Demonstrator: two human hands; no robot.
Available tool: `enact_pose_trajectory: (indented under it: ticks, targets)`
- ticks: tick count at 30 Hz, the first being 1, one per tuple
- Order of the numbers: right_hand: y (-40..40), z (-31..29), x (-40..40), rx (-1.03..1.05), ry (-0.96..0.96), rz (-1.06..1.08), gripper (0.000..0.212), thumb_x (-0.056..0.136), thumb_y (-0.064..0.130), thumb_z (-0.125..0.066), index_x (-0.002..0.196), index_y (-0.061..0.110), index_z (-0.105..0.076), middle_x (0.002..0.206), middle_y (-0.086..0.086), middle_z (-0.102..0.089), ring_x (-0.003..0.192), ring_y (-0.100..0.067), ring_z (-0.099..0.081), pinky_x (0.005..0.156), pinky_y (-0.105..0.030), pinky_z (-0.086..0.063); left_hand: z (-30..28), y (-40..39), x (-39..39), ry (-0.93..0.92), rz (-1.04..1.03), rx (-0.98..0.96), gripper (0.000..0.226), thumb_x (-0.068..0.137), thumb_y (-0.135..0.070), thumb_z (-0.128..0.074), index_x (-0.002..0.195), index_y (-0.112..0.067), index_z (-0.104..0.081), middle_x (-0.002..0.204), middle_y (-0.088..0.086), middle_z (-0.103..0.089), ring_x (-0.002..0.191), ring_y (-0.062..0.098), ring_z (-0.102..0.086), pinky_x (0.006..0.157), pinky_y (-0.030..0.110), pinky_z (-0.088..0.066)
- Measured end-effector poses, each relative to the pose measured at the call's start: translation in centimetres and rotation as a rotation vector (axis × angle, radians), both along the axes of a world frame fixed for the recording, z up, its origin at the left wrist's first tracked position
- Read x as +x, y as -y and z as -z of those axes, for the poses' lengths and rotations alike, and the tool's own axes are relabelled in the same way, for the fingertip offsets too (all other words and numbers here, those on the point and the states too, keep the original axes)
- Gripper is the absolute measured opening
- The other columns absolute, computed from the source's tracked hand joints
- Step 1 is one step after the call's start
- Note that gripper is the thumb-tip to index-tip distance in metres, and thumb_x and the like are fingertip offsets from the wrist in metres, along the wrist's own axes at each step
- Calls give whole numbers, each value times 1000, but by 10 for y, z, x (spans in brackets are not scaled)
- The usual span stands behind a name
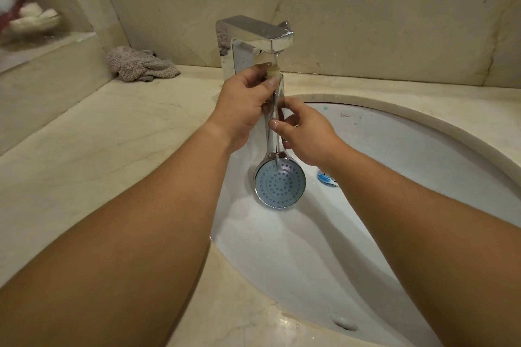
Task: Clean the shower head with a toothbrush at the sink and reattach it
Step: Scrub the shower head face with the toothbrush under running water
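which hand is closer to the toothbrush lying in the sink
Right. The right hand holds the shower head handle directly above the toothbrush, whose blue head shows just under its wrist. The left hand grips the handle higher up, near the faucet.

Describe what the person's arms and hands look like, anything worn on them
Both forearms are bare as far as the frame shows: no sleeves in view. The left hand and right hand wear no gloves, and no watch, bracelet or ring is visible on either wrist or on the fingers that show. The fingernails that show are short and unpainted.
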State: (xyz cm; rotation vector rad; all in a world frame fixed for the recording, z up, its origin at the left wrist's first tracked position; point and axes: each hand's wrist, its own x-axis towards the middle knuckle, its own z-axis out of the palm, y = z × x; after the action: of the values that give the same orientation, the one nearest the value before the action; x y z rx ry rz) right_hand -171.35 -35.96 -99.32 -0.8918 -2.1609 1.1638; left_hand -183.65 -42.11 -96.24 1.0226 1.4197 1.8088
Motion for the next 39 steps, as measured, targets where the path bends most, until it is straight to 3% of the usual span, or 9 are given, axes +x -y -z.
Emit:
enact_pose_trajectory:
  ticks: [7, 14, 22, 29, 39]
  targets:
    - [1, 2, -1, 15, -7, -8, 23, 90, 35, -65, 106, 46, -53, 88, -10, -67, 76, -27, -66, 76, -44, -57, -1, 3, 0, -3, 0, 14, 20, 102, -1, -57, 104, -16, -70, 86, -5, -71, 79, 15, -65, 79, 37, -58]
    - [0, 3, -1, 17, -10, -4, 23, 91, 35, -65, 107, 46, -53, 89, -8, -67, 77, -25, -67, 77, -45, -57, -2, 3, 2, -4, 9, 17, 21, 102, -1, -57, 108, -17, -70, 86, -7, -72, 76, 10, -66, 73, 29, -58]
    - [0, 1, -1, 39, -2, -2, 24, 92, 35, -64, 108, 47, -49, 91, -8, -68, 78, -24, -67, 79, -45, -56, -2, 0, 1, -13, 14, 19, 21, 102, -2, -58, 111, -16, -70, 87, -8, -72, 83, 14, -65, 81, 35, -57]
    - [-1, 2, -2, 43, -12, 1, 24, 92, 35, -63, 110, 46, -52, 88, -5, -67, 77, -23, -67, 77, -46, -57, -3, 1, 3, 7, 18, 27, 22, 102, -2, -59, 106, -19, -70, 87, -5, -70, 83, 19, -63, 76, 33, -56]
    - [-2, 3, 0, 57, -8, 0, 23, 93, 35, -62, 113, 42, -54, 84, -2, -67, 75, -21, -66, 67, -32, -52, -3, 0, 2, 17, 18, 26, 22, 102, 0, -58, 105, -18, -70, 82, -9, -72, 78, 14, -65, 76, 31, -58]
